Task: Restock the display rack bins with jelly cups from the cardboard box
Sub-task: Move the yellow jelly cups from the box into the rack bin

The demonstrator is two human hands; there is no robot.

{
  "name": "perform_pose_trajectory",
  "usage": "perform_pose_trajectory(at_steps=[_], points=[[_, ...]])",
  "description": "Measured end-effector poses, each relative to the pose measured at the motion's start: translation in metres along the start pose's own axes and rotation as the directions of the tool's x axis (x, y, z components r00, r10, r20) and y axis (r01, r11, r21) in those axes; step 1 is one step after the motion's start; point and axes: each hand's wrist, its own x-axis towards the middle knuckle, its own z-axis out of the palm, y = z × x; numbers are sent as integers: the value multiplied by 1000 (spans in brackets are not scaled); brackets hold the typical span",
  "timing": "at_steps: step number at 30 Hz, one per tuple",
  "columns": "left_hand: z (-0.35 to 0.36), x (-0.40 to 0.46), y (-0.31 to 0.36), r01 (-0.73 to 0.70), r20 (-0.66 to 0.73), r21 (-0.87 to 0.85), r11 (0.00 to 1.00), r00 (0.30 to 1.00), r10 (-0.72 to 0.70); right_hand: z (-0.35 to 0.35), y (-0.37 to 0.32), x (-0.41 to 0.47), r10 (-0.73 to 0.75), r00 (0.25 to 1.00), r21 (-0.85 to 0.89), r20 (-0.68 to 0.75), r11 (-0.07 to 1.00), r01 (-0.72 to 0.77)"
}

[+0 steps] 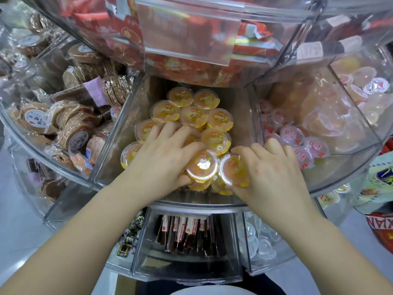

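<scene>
- Clear plastic walls of a tiered display rack (pixel 212 204) fill the view, its bins fanning out around a middle bin (pixel 119 133).
- At the rack's left edge, a bin holds round brown wafer packs (pixel 74 133) in crinkled clear wrap with white labels.
- Orange jelly cups (pixel 193 116) lie heaped in the middle bin, lids mostly up, from the back wall to the front rim.
- Left hand (pixel 161 158) lies palm down on the heap, fingers curled over the cups, thumb touching one cup (pixel 203 165) near the front rim.
- Right hand (pixel 270 167) sits just beside it at the bin's front right corner, fingers curled round the neighbouring cup (pixel 234 169).
- Right of the divider, a bin holds pale jelly cups with red-printed lids (pixel 297 143).
- Above, an upper tier carries red wrapped snacks (pixel 191 39).
- Below the front rim, a lower bin holds dark stick packs (pixel 185 233), with clear cups (pixel 257 239) in the bin to their right.
</scene>
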Motion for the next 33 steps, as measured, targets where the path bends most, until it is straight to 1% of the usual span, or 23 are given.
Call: perform_pose_trajectory(at_steps=[1, 5, 8, 13, 16, 20, 22, 27, 33], points=[[0, -1, -1, -10, 9, -5, 1000, 1000, 10, 1, 0, 1, 2, 1000, -4, 7, 1000, -2], [-5, -2, -4, -91, 73, -127, 988, 992, 101, 0, -3, 5, 19, 999, -11, 43, 1000, -19], [-8, -1, -5, -60, 115, -191, 980, 990, 83, -3, 0, 5, -12, 995, -32, 98, 999, 15], [-7, 4, -4, -37, 64, -286, 958, 996, 57, -12, 13, 5, -130, 970, 135, 204, 985, 104], [-4, 5, -7, -34, 67, -296, 955, 996, 56, -13, 15, 8, -142, 969, 126, 204, 985, 117], [-2, 4, -9, -36, 48, -274, 961, 998, 51, -11, 11, 8, -113, 978, -3, 174, 993, 115], [-2, 4, -9, -32, 38, -275, 961, 998, 44, -10, 10, 8, -118, 980, -40, 160, 991, 126], [-1, 5, -10, -27, 41, -281, 959, 998, 41, -10, 17, 8, -192, 973, 18, 128, 981, 191], [-1, 5, -9, -20, 54, -283, 959, 998, 37, -8, 13, 7, -161, 974, -18, 157, 986, 166]])
